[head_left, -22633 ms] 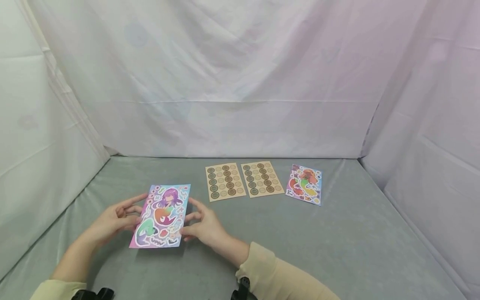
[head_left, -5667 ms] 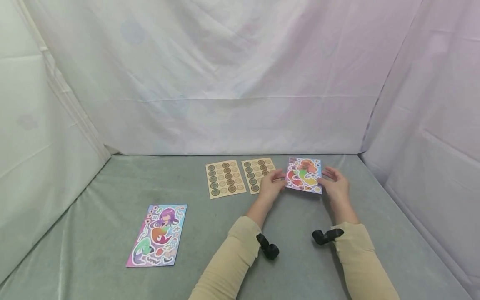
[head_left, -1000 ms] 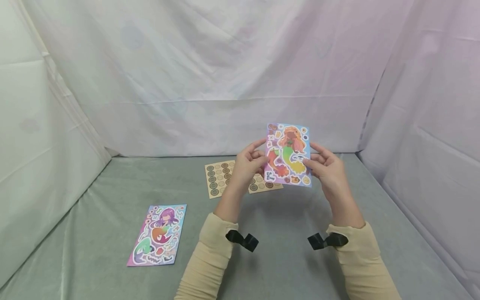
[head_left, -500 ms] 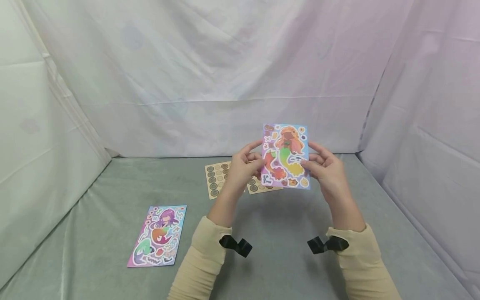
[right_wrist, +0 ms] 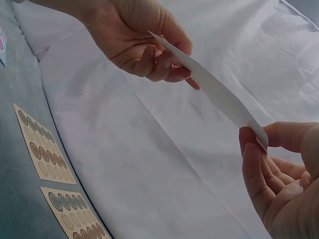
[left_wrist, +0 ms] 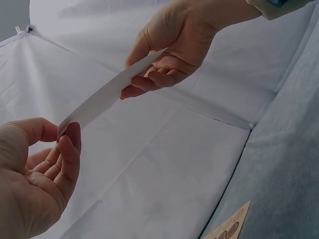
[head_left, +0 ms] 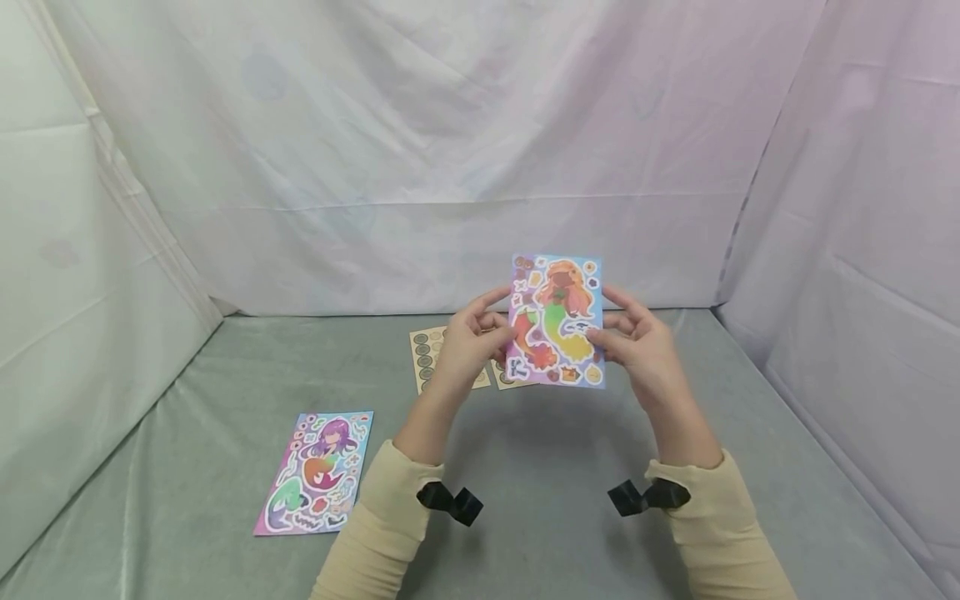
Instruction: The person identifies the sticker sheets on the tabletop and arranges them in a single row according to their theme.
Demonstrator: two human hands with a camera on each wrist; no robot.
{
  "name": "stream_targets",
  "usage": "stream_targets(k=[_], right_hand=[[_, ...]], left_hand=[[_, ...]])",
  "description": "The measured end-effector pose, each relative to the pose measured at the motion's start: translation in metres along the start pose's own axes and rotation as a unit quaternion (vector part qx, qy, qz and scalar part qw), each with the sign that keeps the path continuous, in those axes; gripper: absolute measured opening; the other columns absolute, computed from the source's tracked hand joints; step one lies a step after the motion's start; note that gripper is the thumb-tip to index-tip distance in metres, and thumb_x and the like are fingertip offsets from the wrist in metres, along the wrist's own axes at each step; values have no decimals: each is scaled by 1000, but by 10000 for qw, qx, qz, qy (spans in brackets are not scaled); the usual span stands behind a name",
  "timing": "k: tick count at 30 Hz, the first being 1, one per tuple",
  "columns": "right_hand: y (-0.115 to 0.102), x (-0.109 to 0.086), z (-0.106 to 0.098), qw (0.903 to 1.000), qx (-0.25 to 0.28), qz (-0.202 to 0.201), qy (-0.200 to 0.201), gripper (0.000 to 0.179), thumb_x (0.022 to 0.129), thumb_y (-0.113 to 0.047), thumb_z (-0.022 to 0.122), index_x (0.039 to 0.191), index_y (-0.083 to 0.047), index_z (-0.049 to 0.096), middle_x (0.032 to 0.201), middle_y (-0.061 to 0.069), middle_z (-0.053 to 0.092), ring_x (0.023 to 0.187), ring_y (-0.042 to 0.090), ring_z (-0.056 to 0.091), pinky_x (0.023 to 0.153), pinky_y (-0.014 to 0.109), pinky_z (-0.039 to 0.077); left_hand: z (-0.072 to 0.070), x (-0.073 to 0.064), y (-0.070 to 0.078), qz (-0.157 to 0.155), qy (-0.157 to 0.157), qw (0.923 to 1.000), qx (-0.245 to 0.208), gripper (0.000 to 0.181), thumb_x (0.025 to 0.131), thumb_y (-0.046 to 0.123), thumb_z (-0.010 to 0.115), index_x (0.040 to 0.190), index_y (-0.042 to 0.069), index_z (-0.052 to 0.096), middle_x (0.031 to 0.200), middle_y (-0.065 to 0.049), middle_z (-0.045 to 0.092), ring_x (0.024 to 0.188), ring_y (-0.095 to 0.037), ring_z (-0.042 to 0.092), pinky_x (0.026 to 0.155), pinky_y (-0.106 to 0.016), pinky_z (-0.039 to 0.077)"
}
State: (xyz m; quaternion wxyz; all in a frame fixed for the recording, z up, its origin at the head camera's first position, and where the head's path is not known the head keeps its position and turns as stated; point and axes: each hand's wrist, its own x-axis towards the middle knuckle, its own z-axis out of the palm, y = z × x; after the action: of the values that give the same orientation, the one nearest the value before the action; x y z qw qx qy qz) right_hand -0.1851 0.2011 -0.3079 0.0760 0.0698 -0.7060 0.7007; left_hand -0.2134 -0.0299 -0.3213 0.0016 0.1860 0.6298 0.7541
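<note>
Raised above the table, a sticker sheet with an orange-haired mermaid is held upright between both hands. My left hand pinches its left edge, thumb in front and fingers behind. On the opposite edge, my right hand pinches it the same way. From the left wrist view the white back of the sticker sheet shows, slightly bowed. A second sticker sheet, with a purple-haired mermaid, lies flat on the table at the left.
Two tan sheets of round stickers lie at the back of the table; in the right wrist view both show, a farther sheet and a nearer sheet. White cloth hangs behind and at both sides.
Earlier the orange-haired sheet lay on the table at the back right; both hands lifted it. Over the last second it has shifted left and slightly down. The purple-haired sheet was set down at left.
</note>
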Motion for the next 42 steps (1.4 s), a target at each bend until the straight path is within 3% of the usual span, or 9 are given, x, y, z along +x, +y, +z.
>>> stream_targets(k=[11,19,29,42], right_hand=[[2,-1,9,9995,-222,12,-211,70,86,-3,70,148,-11,37,97,6,66,76,15,65,65,26,55],[4,-4,16,9988,-312,41,-383,72,87,-5,70,149,-14,34,98,10,64,75,19,65,64,29,55],[5,-6,26,9981,-263,95,-547,74,87,-4,69,150,-19,34,99,15,62,73,21,64,64,32,56],[12,-7,38,9964,-436,153,-709,74,86,-3,70,149,-19,35,99,18,62,72,24,65,63,34,56]], left_hand=[[-12,-12,2,-63,119,9997,226,57,84,-7,62,136,14,53,76,-12,62,47,-15,53,47,-25,48],[-20,-20,4,-227,120,9991,334,56,84,-4,63,135,18,53,76,-10,62,48,-16,53,43,-24,40],[-31,-29,4,-91,107,9992,377,57,84,-7,61,137,13,51,74,-10,59,49,-16,55,46,-24,47],[-40,-40,4,-186,302,9983,467,56,83,-6,62,136,11,51,72,-9,60,49,-15,52,45,-24,45]])
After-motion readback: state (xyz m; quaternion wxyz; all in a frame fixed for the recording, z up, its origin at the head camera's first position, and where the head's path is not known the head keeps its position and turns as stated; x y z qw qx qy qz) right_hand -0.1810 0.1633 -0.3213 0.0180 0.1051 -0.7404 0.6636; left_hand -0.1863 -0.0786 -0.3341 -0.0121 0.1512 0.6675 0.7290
